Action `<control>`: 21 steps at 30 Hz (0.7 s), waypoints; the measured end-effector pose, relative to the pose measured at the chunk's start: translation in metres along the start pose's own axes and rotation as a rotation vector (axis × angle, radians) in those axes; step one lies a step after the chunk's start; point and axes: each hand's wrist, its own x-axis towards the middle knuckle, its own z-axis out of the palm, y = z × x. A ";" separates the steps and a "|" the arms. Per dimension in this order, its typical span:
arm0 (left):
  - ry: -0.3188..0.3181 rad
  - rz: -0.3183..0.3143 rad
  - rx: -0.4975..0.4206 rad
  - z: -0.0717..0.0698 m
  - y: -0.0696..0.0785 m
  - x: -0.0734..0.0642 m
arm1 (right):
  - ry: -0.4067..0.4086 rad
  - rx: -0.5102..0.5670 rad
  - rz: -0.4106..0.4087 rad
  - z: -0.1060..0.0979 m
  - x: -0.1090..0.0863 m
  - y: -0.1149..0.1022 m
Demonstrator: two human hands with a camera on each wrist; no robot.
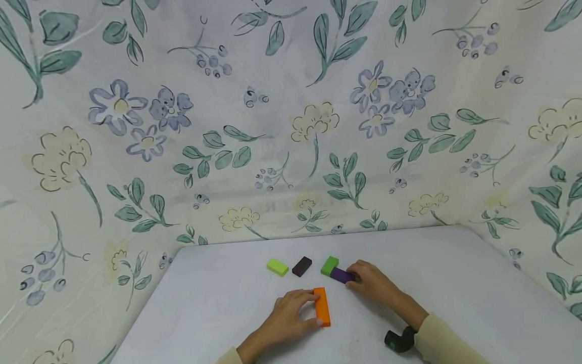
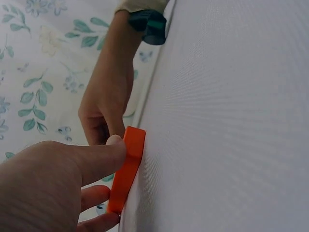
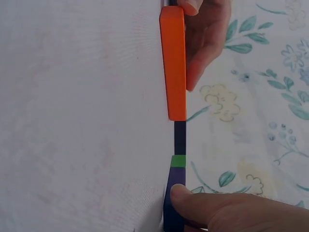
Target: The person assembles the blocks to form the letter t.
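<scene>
My left hand holds an orange block by its two ends, thumb at the near end and fingers at the far end. The block lies lengthwise on the white tabletop. Farther back and to the right, my right hand pinches a purple block between thumb and fingers. The purple block's left end meets a bright green block, which lies at an angle to it. In the right wrist view the thumb presses the side of the purple block, and the orange block stands out beyond it.
Left of the green block lie a dark brown block and a lime block, set apart from each other. A dark wrist camera sits at the right sleeve. Behind the white tabletop hangs a flowered cloth.
</scene>
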 end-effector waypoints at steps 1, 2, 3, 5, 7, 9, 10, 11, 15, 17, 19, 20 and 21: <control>-0.002 -0.001 0.001 0.000 0.000 0.000 | -0.003 -0.004 -0.001 0.000 0.000 0.000; -0.005 -0.001 0.003 0.000 0.000 0.000 | -0.004 -0.008 0.000 -0.001 -0.001 0.000; -0.006 0.001 0.002 0.000 0.001 0.001 | -0.003 -0.009 -0.001 -0.002 -0.001 0.000; -0.007 0.004 -0.001 0.000 0.001 0.001 | 0.001 -0.016 0.000 -0.004 -0.002 -0.001; -0.004 0.013 -0.004 0.001 0.002 0.002 | 0.008 -0.026 0.002 -0.006 -0.003 -0.002; 0.000 0.018 -0.008 0.001 0.002 0.004 | 0.011 -0.026 0.006 -0.008 -0.003 -0.004; 0.002 0.018 -0.005 0.002 0.002 0.004 | 0.008 -0.031 0.007 -0.008 -0.004 -0.004; 0.003 0.017 -0.004 0.003 0.002 0.004 | 0.006 -0.034 0.004 -0.009 -0.004 -0.004; 0.009 0.014 0.001 0.005 0.000 0.003 | -0.001 -0.034 -0.019 -0.010 -0.005 -0.005; 0.007 0.009 -0.001 0.004 0.000 0.002 | -0.006 -0.031 -0.033 -0.011 -0.006 -0.005; 0.005 -0.003 0.000 0.004 -0.001 0.001 | -0.011 -0.019 -0.042 -0.012 -0.006 -0.004; 0.001 -0.010 -0.002 0.003 -0.001 0.001 | -0.013 -0.014 -0.045 -0.013 -0.005 -0.004; -0.001 -0.011 -0.003 0.002 -0.001 0.001 | -0.013 -0.008 -0.049 -0.014 -0.004 -0.003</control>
